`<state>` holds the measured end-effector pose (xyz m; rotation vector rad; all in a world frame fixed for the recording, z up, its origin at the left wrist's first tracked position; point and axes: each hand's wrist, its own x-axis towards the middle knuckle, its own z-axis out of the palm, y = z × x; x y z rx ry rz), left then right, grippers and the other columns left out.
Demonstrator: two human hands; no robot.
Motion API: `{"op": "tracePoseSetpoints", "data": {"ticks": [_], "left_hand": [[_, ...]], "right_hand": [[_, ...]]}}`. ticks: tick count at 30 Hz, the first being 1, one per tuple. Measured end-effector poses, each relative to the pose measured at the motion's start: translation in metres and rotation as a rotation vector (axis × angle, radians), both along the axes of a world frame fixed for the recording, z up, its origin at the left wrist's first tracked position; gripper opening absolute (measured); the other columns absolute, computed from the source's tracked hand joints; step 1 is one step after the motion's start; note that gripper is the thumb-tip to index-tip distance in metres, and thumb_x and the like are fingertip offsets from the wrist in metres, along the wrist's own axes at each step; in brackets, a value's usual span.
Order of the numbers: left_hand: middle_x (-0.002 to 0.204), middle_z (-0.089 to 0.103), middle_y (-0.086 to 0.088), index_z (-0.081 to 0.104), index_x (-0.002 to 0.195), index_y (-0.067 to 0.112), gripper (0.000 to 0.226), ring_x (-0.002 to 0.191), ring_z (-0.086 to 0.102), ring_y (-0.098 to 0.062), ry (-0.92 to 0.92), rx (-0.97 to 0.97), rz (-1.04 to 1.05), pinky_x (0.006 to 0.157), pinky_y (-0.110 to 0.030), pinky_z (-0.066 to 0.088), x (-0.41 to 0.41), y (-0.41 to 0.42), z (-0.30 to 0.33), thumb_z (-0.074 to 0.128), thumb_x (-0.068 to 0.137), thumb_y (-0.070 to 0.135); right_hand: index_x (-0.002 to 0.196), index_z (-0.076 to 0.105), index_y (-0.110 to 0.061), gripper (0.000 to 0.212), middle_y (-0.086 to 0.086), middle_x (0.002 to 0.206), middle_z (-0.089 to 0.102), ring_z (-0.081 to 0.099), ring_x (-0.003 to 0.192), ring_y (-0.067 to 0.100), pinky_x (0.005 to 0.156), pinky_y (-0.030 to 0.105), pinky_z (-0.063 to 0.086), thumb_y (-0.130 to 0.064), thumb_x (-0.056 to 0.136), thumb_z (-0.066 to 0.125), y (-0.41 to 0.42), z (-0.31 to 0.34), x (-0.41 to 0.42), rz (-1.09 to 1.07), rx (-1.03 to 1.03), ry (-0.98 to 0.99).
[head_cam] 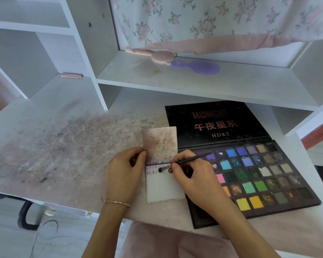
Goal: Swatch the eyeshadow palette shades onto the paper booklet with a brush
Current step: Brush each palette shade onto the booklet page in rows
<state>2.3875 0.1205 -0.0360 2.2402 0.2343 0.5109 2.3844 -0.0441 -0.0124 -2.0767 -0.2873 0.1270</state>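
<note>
A small paper booklet (162, 189) lies open on the desk, its upper page stained with powder and its lower page mostly white with a row of purple swatches along the top. My right hand (192, 175) pinches a dark brush (186, 161), whose tip touches the lower page beside the swatches. My left hand (123, 170) pinches the booklet's left edge near the fold. A large black eyeshadow palette (265, 175) with several coloured pans lies open just right of the booklet, partly under my right hand.
The white desk (63, 146) is dusted with purple powder left of the booklet. A shelf (194, 81) above the palette's lid holds a pink comb (151, 54) and a purple brush (198, 67). A floral cloth (213, 19) hangs behind. The desk's front edge is near my wrists.
</note>
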Motion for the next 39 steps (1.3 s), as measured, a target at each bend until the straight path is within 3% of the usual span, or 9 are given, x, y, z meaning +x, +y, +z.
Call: {"op": "tracePoseSetpoints", "data": {"ticks": [11,17,26,28,30,37,39], "left_hand": [[0.069,0.057,0.02,0.073,0.082,0.019,0.008,0.066,0.054,-0.004,0.011,0.001,0.001,0.062,-0.013,0.038,0.0,0.0,0.0,0.065,0.081,0.018],[0.067,0.055,0.023,0.073,0.081,0.02,0.008,0.064,0.05,0.004,0.014,-0.005,0.007,0.061,-0.013,0.037,0.0,-0.001,0.001,0.065,0.081,0.019],[0.07,0.057,0.019,0.073,0.083,0.019,0.009,0.065,0.05,0.002,0.007,0.009,-0.005,0.061,-0.012,0.037,0.0,0.0,0.001,0.065,0.082,0.017],[0.069,0.057,0.019,0.073,0.082,0.019,0.009,0.065,0.051,0.001,0.012,-0.001,-0.006,0.061,-0.013,0.037,0.0,-0.001,0.001,0.064,0.082,0.017],[0.067,0.057,0.021,0.072,0.082,0.02,0.009,0.065,0.052,0.002,0.017,-0.012,-0.006,0.061,-0.014,0.038,0.0,-0.001,0.002,0.064,0.082,0.018],[0.066,0.055,0.023,0.073,0.082,0.019,0.009,0.064,0.052,0.005,0.017,-0.011,-0.005,0.059,-0.013,0.037,-0.001,0.0,0.002,0.064,0.082,0.017],[0.065,0.055,0.022,0.073,0.082,0.019,0.009,0.064,0.051,0.005,0.017,-0.014,0.006,0.059,-0.013,0.037,-0.001,-0.001,0.002,0.064,0.082,0.017]], "right_hand": [[0.077,0.049,-0.035,0.018,-0.003,0.08,0.068,0.063,0.078,0.006,0.069,0.019,0.052,-0.021,0.086,0.053,0.0,-0.002,0.0,0.012,0.005,0.0],[0.077,0.049,-0.035,0.018,-0.001,0.08,0.067,0.064,0.079,0.008,0.07,0.02,0.052,-0.02,0.086,0.054,0.0,-0.003,0.0,0.011,0.013,-0.01],[0.077,0.05,-0.035,0.018,-0.003,0.079,0.067,0.064,0.077,0.007,0.069,0.02,0.053,-0.02,0.086,0.054,-0.001,-0.004,0.0,0.007,0.035,-0.028],[0.079,0.053,-0.034,0.02,-0.005,0.076,0.067,0.063,0.072,0.003,0.061,0.016,0.05,-0.016,0.086,0.055,-0.002,-0.003,0.0,-0.023,0.123,-0.05],[0.083,0.055,-0.033,0.023,-0.011,0.078,0.067,0.062,0.073,-0.002,0.062,0.01,0.047,-0.01,0.087,0.055,-0.006,-0.002,0.0,-0.087,0.214,-0.098],[0.084,0.059,-0.034,0.024,-0.015,0.084,0.068,0.063,0.07,0.014,0.062,0.023,0.051,-0.011,0.087,0.052,-0.032,0.002,-0.003,-0.263,0.258,-0.2],[0.084,0.059,-0.036,0.026,-0.017,0.084,0.068,0.064,0.073,0.01,0.061,0.019,0.052,-0.011,0.088,0.051,-0.042,0.001,-0.005,-0.299,0.245,-0.214]]}}
